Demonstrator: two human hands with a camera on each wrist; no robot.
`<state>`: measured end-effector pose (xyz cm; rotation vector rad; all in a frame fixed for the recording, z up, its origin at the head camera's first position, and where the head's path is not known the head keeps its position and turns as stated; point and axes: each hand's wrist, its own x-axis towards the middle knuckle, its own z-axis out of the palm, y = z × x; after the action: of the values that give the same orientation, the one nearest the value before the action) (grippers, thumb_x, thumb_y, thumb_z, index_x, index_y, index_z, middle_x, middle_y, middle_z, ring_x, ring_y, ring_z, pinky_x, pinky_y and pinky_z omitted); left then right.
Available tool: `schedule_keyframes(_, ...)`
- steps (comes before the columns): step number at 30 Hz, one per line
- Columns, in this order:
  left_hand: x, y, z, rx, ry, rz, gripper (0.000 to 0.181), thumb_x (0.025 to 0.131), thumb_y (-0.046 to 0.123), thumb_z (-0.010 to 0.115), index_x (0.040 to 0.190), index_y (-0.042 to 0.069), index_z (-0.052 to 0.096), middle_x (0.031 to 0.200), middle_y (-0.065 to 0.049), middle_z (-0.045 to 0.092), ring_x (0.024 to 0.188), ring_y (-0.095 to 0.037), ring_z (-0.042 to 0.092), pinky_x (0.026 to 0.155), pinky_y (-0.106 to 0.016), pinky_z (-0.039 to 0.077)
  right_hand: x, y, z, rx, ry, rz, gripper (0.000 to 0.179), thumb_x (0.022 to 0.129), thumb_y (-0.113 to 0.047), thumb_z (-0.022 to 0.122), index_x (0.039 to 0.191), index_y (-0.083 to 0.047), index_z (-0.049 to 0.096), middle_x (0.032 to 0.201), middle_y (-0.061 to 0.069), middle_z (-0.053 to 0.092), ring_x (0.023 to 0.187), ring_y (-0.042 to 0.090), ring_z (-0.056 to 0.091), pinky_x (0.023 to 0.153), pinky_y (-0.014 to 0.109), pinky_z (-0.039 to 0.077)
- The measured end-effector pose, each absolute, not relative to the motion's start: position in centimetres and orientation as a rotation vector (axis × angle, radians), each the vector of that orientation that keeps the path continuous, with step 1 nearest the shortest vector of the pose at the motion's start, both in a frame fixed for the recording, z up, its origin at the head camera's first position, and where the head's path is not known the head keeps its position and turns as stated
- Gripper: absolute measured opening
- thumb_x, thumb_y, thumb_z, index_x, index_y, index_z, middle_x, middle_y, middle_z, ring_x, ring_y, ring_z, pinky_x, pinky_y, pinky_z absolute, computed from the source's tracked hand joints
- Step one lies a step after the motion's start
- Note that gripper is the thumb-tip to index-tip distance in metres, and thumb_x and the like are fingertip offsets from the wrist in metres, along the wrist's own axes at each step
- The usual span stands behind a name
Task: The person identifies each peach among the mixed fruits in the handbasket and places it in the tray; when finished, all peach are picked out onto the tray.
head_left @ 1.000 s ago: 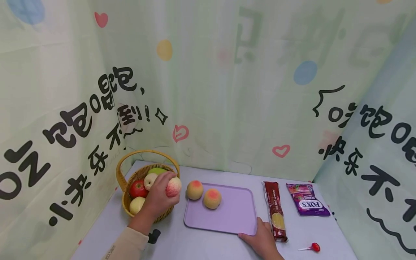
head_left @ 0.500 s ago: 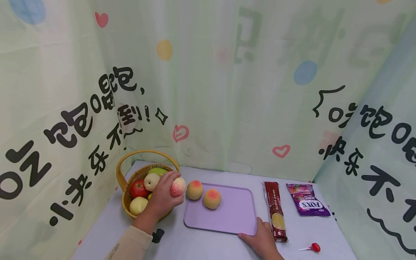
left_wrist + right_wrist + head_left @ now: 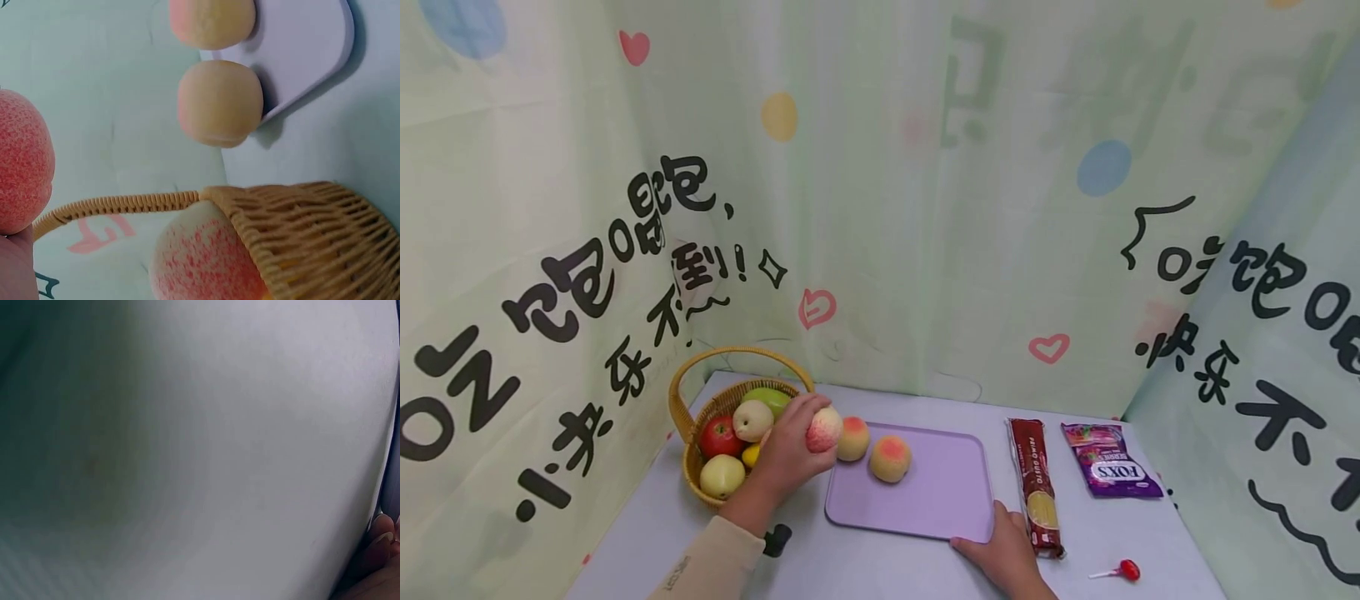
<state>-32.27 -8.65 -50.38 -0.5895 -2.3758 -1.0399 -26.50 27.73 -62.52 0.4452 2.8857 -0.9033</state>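
Holding a round speckled peach [image 3: 824, 429], red and grainy on pale skin, the left hand [image 3: 788, 443] is curled on it between the woven basket [image 3: 319, 228] and the tray. The right hand [image 3: 1003, 552] pinches the near right corner of this flat, smooth purple tray [image 3: 932, 492], whose corners are rounded. At its far left part sit two yellow peaches [image 3: 891, 459], with orange blush. The basket has an arched handle, carries round fruits [image 3: 721, 437] and stands by the far left corner of the surface [image 3: 850, 571]. Toward the right edge lie one long glossy packet [image 3: 1036, 492], one crinkled Fox's bag [image 3: 1111, 462] and one red, round-headed lollipop [image 3: 1128, 570].
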Motion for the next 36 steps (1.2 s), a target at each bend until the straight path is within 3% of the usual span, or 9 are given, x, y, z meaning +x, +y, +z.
schedule_keyframes(21, -32.6, -6.3, -50.5, -0.676, -2.362, -1.169, 0.065, 0.074, 0.007, 0.088, 0.133, 0.010, 0.060, 0.139, -0.006, 0.055, 0.120, -0.024, 0.058, 0.095, -0.040, 0.058, -26.4, 27.8, -62.4, 0.429, 2.897, -0.938, 0.134, 0.058, -0.068, 0.090, 0.148, 0.014, 0.036, 0.125, 0.033, 0.052, 0.107, 0.037, 0.053, 0.103, 0.061, 0.046)
schedule_keyframes(36, -32.7, -4.6, -50.8, -0.688, -2.361, -1.163, 0.065, 0.074, 0.010, 0.089, 0.132, 0.013, 0.060, 0.138, -0.004, 0.056, 0.120, -0.021, 0.058, 0.098, -0.039, 0.057, -26.4, 27.8, -62.4, 0.473, 2.853, -0.939, 0.135, 0.057, -0.067, 0.090, 0.149, 0.014, 0.034, 0.127, 0.033, 0.051, 0.108, 0.038, 0.053, 0.104, 0.062, 0.045)
